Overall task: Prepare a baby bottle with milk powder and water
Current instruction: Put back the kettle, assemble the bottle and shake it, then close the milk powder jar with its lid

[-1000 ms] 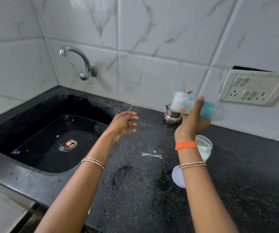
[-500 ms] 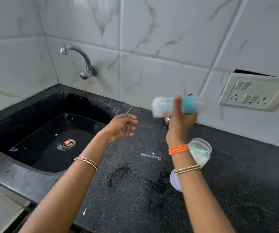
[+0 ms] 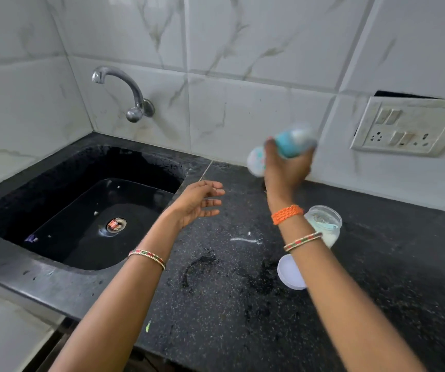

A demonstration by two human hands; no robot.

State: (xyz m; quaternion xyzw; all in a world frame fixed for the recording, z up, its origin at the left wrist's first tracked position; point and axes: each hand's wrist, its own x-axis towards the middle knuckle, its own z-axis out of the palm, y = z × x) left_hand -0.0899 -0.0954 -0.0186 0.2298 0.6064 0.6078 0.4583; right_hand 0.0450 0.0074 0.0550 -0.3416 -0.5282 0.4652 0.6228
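Bottle [image 3: 280,149]: one, blurred, gripped by right hand [image 3: 287,170]; left hand [image 3: 199,202] empty.

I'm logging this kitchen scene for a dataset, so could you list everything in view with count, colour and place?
baby bottle: 1, white body with teal top, blurred, held tilted in the air near the wall
powder jar: 1, clear with white contents, open, on the counter right of the right wrist
jar lid: 1, white, flat on the counter in front of the jar
white spill: 1 streak, mid counter
sink: 1, black, left, some water inside
tap: 1, chrome, on the wall above the sink
countertop: 1, black speckled
switch panel: 1, off-white, right wall
wall tiles: white marbled
left hand: open, empty, above the counter
right hand: gripping the bottle
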